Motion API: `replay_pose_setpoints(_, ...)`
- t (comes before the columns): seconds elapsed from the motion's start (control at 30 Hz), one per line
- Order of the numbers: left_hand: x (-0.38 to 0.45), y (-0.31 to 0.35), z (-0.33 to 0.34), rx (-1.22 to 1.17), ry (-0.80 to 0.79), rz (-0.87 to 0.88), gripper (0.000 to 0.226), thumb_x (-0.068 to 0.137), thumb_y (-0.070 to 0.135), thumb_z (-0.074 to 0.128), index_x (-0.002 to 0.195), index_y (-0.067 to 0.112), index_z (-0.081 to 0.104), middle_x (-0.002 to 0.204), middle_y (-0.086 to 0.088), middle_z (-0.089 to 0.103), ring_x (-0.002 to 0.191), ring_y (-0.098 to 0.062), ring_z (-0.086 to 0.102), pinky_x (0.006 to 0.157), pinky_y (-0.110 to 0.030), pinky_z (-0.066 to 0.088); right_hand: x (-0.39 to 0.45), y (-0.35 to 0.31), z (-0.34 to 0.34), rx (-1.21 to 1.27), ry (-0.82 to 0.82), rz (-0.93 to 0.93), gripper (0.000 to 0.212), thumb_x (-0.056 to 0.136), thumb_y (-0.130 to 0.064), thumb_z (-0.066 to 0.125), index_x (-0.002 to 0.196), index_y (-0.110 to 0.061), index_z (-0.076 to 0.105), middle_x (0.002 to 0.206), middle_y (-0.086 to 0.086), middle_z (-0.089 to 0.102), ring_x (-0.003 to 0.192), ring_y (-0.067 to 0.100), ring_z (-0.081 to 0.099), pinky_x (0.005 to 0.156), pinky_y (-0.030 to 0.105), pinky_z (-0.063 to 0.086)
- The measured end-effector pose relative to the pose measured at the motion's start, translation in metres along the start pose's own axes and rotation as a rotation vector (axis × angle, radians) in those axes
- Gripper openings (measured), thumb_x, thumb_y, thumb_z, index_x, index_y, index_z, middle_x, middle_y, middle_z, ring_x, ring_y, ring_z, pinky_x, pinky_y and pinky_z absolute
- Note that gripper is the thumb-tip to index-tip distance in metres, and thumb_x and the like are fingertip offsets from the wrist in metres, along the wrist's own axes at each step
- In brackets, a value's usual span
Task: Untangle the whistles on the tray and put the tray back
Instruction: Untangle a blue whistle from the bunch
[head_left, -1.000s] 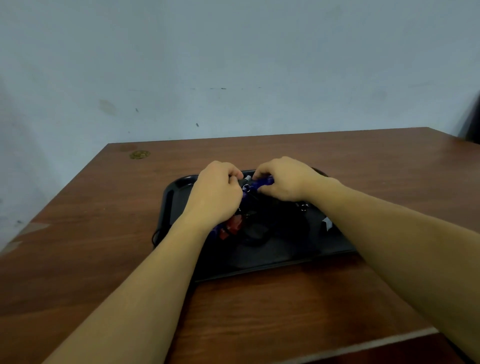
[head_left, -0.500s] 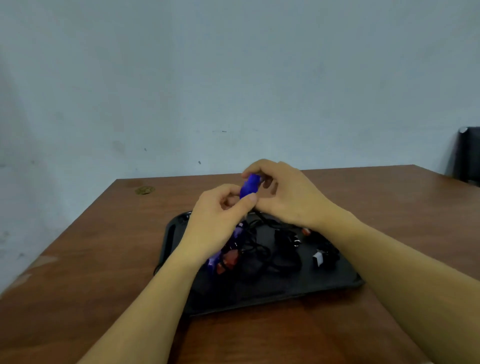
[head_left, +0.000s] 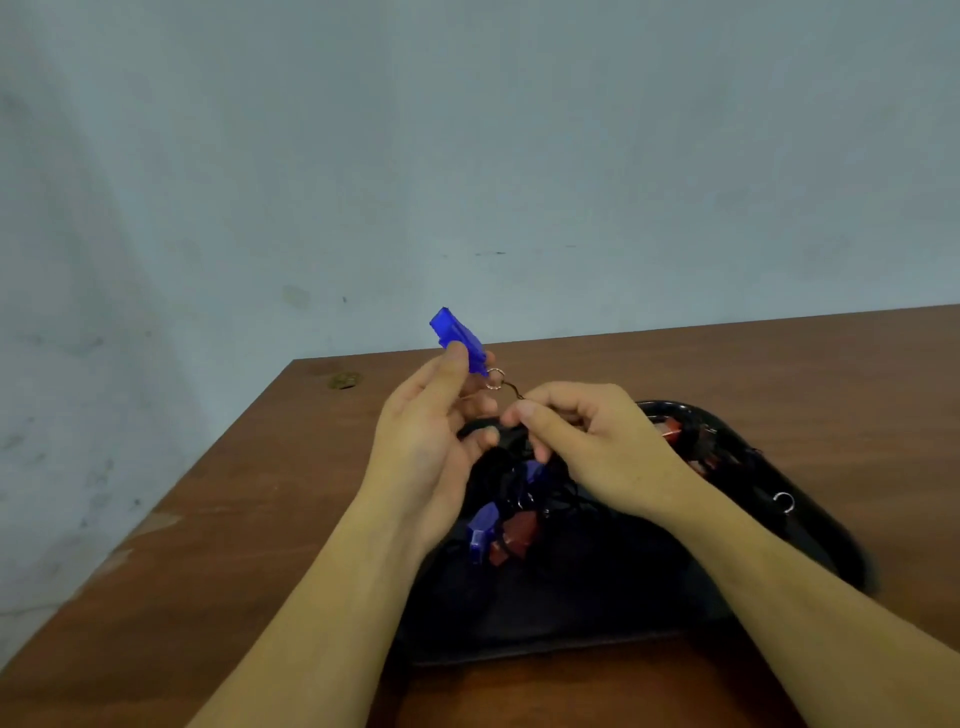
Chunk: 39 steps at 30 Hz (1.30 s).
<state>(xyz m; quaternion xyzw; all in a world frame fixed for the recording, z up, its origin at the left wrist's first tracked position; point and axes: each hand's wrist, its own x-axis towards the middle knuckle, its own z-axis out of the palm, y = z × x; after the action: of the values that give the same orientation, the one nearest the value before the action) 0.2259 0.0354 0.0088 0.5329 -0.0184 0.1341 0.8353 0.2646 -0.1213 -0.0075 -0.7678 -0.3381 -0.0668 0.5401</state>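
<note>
My left hand (head_left: 423, 441) pinches a blue whistle (head_left: 457, 336) and holds it up above the black tray (head_left: 810, 499). A small metal ring (head_left: 495, 378) hangs from the whistle, and a thin black cord runs from it into my right hand (head_left: 587, 441), which pinches the cord just right of the ring. On the tray below my hands lies a tangle of black cords with more blue whistles (head_left: 480, 530) and red whistles (head_left: 519, 538). Another red whistle (head_left: 670, 430) shows at the tray's far rim.
The tray sits on a brown wooden table (head_left: 234, 545) against a pale wall. A small round mark (head_left: 343, 381) lies near the table's far left corner. A loose metal ring (head_left: 783, 502) lies at the tray's right side.
Both hands rose from the tray with the blue whistle. My left hand now holds it higher and to the left, while my right hand has slid off it onto the cord.
</note>
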Motion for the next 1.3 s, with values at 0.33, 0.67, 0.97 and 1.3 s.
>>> replay_pose_setpoints(0.33, -0.002, -0.015, -0.007, 0.796, 0.061, 0.375, 0.007, 0.097, 0.022, 0.062, 0.095, 0.023, 0.068, 0.072, 0.006, 0.065, 0.047, -0.014, 0.054, 0.051, -0.029, 0.045, -0.011, -0.004, -0.014, -0.196, -0.017, -0.076, 0.015, 0.098, -0.018, 0.062, 0.093, -0.024, 0.074, 0.084, -0.019, 0.072, 0.083, 0.002, 0.068, 0.076, 0.016, 0.05)
replay_pose_setpoints(0.67, -0.01, -0.001, -0.008, 1.25, -0.061, 0.313, 0.014, 0.1, 0.021, 0.054, 0.107, 0.022, 0.067, 0.086, 0.003, 0.066, 0.072, -0.017, 0.069, 0.074, -0.037, 0.054, -0.01, -0.003, -0.036, -0.157, 0.277, -0.039, 0.013, 0.089, -0.033, 0.073, 0.078, -0.027, 0.073, 0.071, 0.001, 0.066, 0.064, 0.018, 0.054, 0.06, 0.026, 0.043)
replay_pose_setpoints(0.97, -0.02, 0.0, -0.002, 1.489, -0.46, 0.73, 0.016, 0.1, 0.023, 0.049, 0.101, 0.012, 0.061, 0.088, 0.008, 0.05, 0.077, -0.009, 0.04, 0.068, -0.02, 0.028, -0.006, -0.005, -0.035, -0.061, 0.188, -0.071, 0.014, 0.096, -0.025, 0.065, 0.084, -0.02, 0.071, 0.069, -0.005, 0.065, 0.065, 0.009, 0.058, 0.068, 0.02, 0.049)
replay_pose_setpoints(1.3, -0.012, -0.002, -0.013, 1.146, -0.094, 0.715, 0.012, 0.099, 0.021, 0.053, 0.089, 0.018, 0.061, 0.067, 0.012, 0.052, 0.062, -0.009, 0.052, 0.056, -0.018, 0.038, -0.012, -0.002, -0.016, -0.028, -0.041, 0.027, 0.027, 0.104, -0.02, 0.052, 0.086, -0.015, 0.071, 0.062, -0.008, 0.056, 0.05, 0.0, 0.049, 0.054, 0.01, 0.037)
